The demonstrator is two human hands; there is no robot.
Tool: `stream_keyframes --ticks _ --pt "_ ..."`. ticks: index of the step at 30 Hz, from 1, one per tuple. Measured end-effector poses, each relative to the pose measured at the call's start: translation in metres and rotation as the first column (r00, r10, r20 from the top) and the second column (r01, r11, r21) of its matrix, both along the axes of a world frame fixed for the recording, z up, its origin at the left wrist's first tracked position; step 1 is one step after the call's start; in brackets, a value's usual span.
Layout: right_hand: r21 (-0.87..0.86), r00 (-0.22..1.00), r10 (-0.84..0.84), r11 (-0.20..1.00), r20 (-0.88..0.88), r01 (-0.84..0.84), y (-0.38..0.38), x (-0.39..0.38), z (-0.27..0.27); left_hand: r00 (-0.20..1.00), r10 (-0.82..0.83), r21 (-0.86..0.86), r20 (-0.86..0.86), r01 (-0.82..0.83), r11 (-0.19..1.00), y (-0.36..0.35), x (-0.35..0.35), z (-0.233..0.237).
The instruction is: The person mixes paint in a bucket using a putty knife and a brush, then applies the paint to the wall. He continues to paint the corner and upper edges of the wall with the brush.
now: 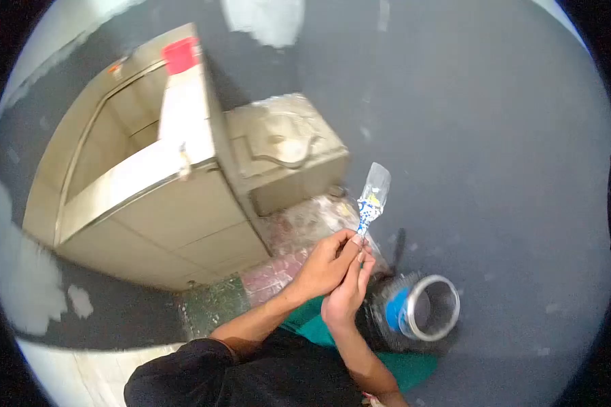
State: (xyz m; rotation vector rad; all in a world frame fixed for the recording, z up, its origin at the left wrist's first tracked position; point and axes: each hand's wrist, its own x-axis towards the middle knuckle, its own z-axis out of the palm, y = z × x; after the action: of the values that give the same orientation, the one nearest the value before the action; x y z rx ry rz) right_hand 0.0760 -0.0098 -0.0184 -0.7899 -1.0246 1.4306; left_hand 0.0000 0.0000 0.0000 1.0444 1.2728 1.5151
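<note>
Together, both hands (322, 270) closed around a spattered tool (372, 199), round container (396, 309) near, tiled tank (173, 234) and squat toilet (282, 139) beyond.

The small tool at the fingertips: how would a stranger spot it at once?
Start from the big grey wall on the right, then find where the left hand and right hand meet. The small tool points up from there. Unlike the dark container below, which has a round pale rim, it has a flat, see-through tip and a blue-and-white speckled neck.
</note>
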Motion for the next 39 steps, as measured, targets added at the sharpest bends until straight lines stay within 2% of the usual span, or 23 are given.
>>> stream_keyframes --ticks 2,3,4,5,6,7,8,9,10,11,13,16,19,23,26,29,31,34,37,38,39 --pt "0.048 0.994 0.098 0.994 0.058 -0.1 0.021 -0.031 -0.02 0.975 0.207 0.044 -0.081 -0.204 0.978 0.009 -0.03 -0.014" --pt "0.104 0.952 0.152 0.986 -0.264 -0.129 -0.006 -0.085 -0.023 0.833 0.293 0.141 -0.47 -0.258 0.956 -0.03 -0.07 0.016" --pt "0.097 0.959 0.19 0.98 -0.211 -0.173 -0.002 -0.062 -0.03 0.788 0.352 0.134 -0.505 -0.331 0.934 -0.038 -0.048 0.018" --pt "0.082 0.948 0.218 0.975 -0.233 -0.205 -0.007 -0.053 -0.034 0.698 0.386 0.136 -0.603 -0.387 0.912 -0.051 -0.035 0.027" --pt "0.098 0.98 0.183 0.977 0.08 -0.191 0.026 -0.003 0.007 0.775 0.485 0.107 -0.405 -0.487 0.867 -0.032 0.001 0.048" --pt "0.074 0.937 0.202 0.97 0.284 -0.232 0.038 0.031 0.048 0.795 0.563 0.012 -0.224 -0.576 0.818 -0.032 0.031 0.072" --pt "0.061 0.944 0.229 0.966 0.237 -0.249 0.051 0.017 0.035 0.734 0.623 0.013 -0.269 -0.644 0.765 -0.031 0.025 0.067" --pt "0.158 0.941 0.208 0.954 0.267 -0.256 0.108 -0.01 -0.017 0.691 0.697 0.075 -0.192 -0.698 0.712 0.007 0.004 0.01" --pt "0.261 0.921 0.185 0.923 0.343 -0.282 0.109 -0.045 -0.023 0.644 0.737 0.128 -0.205 -0.729 0.673 -0.007 -0.02 0.013" --pt "0.411 0.908 0.12 0.863 0.401 -0.295 0.105 -0.082 -0.017 0.622 0.754 0.154 -0.209 -0.741 0.654 -0.022 -0.045 0.016" --pt "0.592 0.881 -0.017 0.747 0.474 -0.304 0.052 -0.137 0.042 0.577 0.763 0.136 -0.292 -0.764 0.63 -0.089 -0.077 0.069" --pt "0.69 0.734 -0.194 0.555 0.651 -0.464 0.034 -0.16 0.081 0.596 0.778 0.158 -0.199 -0.764 0.625 -0.107 -0.085 0.061" --pt "0.54 0.514 -0.204 0.504 0.833 -0.674 0.032 -0.172 0.08 0.608 0.788 0.137 -0.103 -0.776 0.616 -0.113 -0.082 0.053" --pt "0.433 0.455 -0.109 0.562 0.884 -0.705 0.038 -0.179 0.067 0.623 0.782 0.148 -0.037 -0.77 0.62 -0.113 -0.076 0.049" --pt "0.583 0.629 -0.164 0.6 0.76 -0.547 0.055 -0.16 0.046 0.663 0.748 0.132 -0.03 -0.739 0.661 -0.103 -0.069 0.046" --pt "0.739 0.767 -0.281 0.579 0.577 -0.344 0.092 -0.109 0.031 0.744 0.662 0.177 -0.092 -0.642 0.746 -0.084 -0.06 0.029" --pt "0.511 0.745 -0.167 0.82 0.646 -0.259 0.11 -0.054 0.03 0.839 0.542 0.151 -0.046 -0.531 0.834 -0.06 -0.05 0.02" --pt "0.142 0.88 0.053 0.981 0.471 -0.134 0.152 0.026 0.02 0.941 0.337 0.165 0.024 -0.336 0.927 0.007 -0.034 -0.01" --pt "0.224 0.845 -0.216 0.967 0.49 0.118 0.172 0.091 0.007 0.969 0.146 0.082 0.198 -0.165 0.983 0.086 0.004 -0.032" --pt "0.408 0.757 -0.392 0.895 0.522 0.182 0.181 0.11 -0.01 0.962 0.087 0.049 0.259 -0.103 0.993 0.113 0.017 -0.047" --pt "0.401 0.701 -0.419 0.893 0.577 0.204 0.18 0.125 -0.013 0.973 0.063 0.037 0.222 -0.072 0.997 0.142 0.03 -0.069"
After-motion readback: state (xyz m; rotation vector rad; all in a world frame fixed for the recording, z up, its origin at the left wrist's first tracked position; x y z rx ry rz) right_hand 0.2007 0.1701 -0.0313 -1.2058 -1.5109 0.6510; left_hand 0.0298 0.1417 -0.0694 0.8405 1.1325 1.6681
